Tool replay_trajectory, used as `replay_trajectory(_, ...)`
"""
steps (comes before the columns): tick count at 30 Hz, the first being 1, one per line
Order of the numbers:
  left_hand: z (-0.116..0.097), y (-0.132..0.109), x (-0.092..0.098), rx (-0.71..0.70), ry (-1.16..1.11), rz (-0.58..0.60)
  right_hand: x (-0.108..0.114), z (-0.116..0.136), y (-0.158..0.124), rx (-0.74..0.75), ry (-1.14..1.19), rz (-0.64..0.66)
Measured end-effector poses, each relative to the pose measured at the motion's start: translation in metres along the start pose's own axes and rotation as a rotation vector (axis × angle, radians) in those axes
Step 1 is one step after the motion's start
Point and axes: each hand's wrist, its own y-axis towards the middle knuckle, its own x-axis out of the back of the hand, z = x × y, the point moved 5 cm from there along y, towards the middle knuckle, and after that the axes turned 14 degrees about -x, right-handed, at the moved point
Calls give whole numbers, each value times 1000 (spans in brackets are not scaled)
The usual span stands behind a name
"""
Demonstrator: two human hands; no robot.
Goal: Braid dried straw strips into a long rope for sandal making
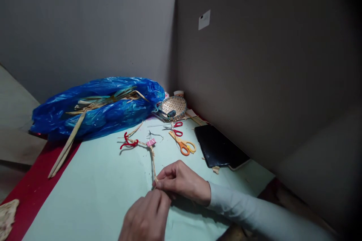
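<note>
A pale braided cord of dry plant fibre point(153, 160) runs toward me over the pale green table cover. My right hand point(183, 182) pinches its near end between thumb and fingers. Just in front of that pinch, my left hand point(145, 216) is closed with its knuckles up; its fingertips, and whatever they hold, are hidden. A pink binder clip point(151, 142) grips the cord's far part. Beyond the clip, the cord bends left to a piece with red fuzzy ties point(128, 142).
Orange-handled scissors point(185, 148) and small red-handled scissors point(177, 128) lie beyond my hands. A black tablet-like slab point(219, 147) lies to the right. Behind are a woven basket point(178, 113) holding a dark spool and a blue plastic bag point(96, 124) with dry leaf strips point(69, 139). Grey partitions point(113, 26) enclose the back.
</note>
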Motion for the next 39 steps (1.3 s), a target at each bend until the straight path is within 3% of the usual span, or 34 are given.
replay_trajectory(5, 45, 21, 22, 454, -380, 1, -3, 2, -2, 22, 88, 96)
replay_trajectory(9, 45, 26, -4, 686, -1168, 212, -2, 4, -4, 56, 107, 164)
replay_trajectory(11, 38, 25, -11, 734, -1331, 239, -2, 3, -3, 61, 116, 182)
replay_trajectory(15, 34, 21, -18, 802, -1311, 209, -3, -5, 1, 58, 88, 209)
replay_trajectory(19, 38, 16, -21, 824, -1249, 203, 2, -8, 3, 96, -29, 124)
replay_trajectory(23, 42, 14, -18, 807, -1126, 144, 6, 6, -14, 117, -403, 18)
replay_trajectory(26, 41, 14, -17, 808, -1035, 118, 7, 21, -30, 211, -693, -150)
replay_trajectory(31, 39, 10, -21, 858, -1081, 43, -9, 20, -41, 494, -981, -340)
replay_trajectory(35, 37, 5, -21, 959, -1184, 17, -30, 8, -43, 896, -1283, -400)
replay_trajectory(39, 35, 4, -18, 965, -1238, -21, -43, 1, -48, 1221, -1465, -557)
